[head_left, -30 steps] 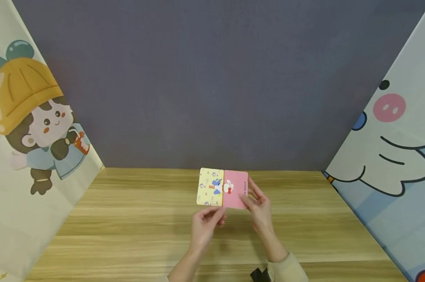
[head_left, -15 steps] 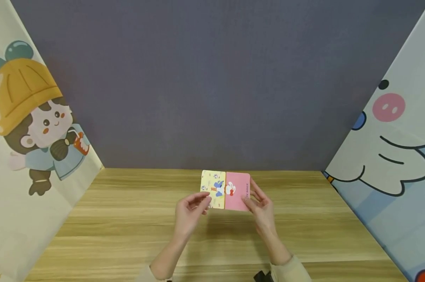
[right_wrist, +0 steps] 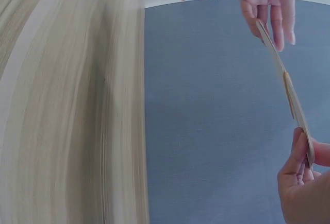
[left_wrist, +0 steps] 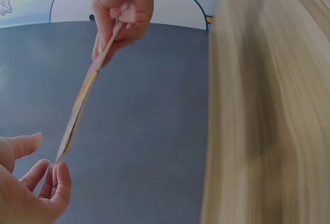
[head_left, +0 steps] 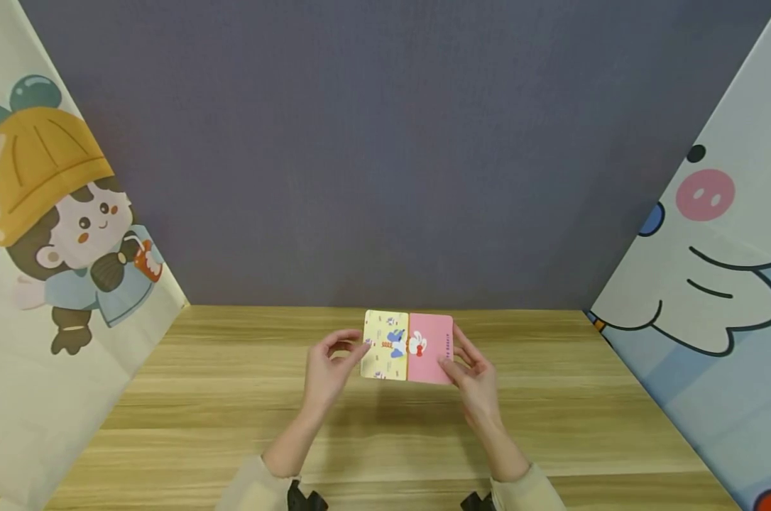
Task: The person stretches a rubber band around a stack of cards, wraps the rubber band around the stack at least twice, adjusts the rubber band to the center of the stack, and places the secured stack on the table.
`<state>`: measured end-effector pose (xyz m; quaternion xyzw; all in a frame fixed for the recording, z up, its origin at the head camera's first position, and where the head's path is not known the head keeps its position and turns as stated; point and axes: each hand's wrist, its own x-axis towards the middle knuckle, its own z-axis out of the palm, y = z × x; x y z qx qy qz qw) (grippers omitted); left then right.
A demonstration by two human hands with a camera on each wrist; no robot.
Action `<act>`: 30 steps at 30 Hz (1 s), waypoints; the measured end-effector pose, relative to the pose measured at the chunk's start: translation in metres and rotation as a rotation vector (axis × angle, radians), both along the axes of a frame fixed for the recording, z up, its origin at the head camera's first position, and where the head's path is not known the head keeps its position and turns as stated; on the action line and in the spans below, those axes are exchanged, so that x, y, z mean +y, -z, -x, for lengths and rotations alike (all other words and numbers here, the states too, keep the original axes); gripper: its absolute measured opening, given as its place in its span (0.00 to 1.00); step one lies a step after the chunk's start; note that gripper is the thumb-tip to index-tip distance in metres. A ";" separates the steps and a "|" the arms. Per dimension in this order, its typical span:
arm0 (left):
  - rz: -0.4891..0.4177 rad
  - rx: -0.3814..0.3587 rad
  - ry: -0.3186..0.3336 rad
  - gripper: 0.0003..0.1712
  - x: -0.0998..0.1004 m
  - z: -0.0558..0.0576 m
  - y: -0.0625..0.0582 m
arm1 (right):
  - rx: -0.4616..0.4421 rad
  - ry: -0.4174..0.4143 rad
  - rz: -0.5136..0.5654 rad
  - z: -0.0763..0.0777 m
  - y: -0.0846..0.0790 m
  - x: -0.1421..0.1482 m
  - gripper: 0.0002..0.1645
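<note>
A small booklet [head_left: 395, 358], spread flat with a yellow half printed with little figures and a pink half bearing a white rabbit, is held above the wooden table. My right hand [head_left: 477, 383] pinches its pink end, thumb on the face toward me and fingers behind. At the yellow end is my left hand [head_left: 324, 372], its thumb and fingers spread apart. The left wrist view shows the booklet [left_wrist: 82, 98] nearly edge-on, the left thumb [left_wrist: 28, 144] clear of it and the fingertips [left_wrist: 62, 170] close to its edge; whether they touch it I cannot tell.
The wood-grain table [head_left: 232, 397] runs back to a dark grey wall panel [head_left: 385, 156]. Cartoon-printed sheets stand on the left [head_left: 21, 369] and right [head_left: 730, 284]. Black wrist devices [head_left: 305, 497] show at the bottom of the head view.
The left hand has moved left from below the booklet, touched its yellow lower corner, and now stands spread at its left edge. The right hand and booklet have shifted only slightly.
</note>
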<state>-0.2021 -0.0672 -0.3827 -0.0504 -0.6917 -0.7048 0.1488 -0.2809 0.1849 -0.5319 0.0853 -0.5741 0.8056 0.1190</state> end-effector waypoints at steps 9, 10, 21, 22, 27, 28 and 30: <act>0.013 -0.057 0.030 0.19 0.004 -0.003 -0.011 | 0.064 -0.041 0.002 -0.007 -0.005 -0.001 0.38; 0.015 -0.061 0.033 0.19 0.005 -0.002 -0.011 | 0.065 -0.038 -0.009 -0.014 -0.017 -0.005 0.38; -0.002 -0.034 0.010 0.19 0.008 0.024 0.023 | 0.021 0.010 -0.074 -0.016 -0.027 -0.012 0.38; 0.000 -0.037 0.001 0.19 0.008 0.026 0.026 | 0.016 0.012 -0.082 -0.009 -0.016 -0.010 0.39; 0.028 -0.027 -0.034 0.18 0.009 0.036 0.036 | -0.036 0.067 -0.132 0.005 0.001 -0.008 0.40; 0.035 -0.030 -0.041 0.18 0.009 0.037 0.037 | -0.047 0.075 -0.143 0.007 0.001 -0.008 0.39; 0.050 -0.045 -0.050 0.18 0.010 0.040 0.040 | -0.045 0.069 -0.156 0.000 -0.011 -0.012 0.38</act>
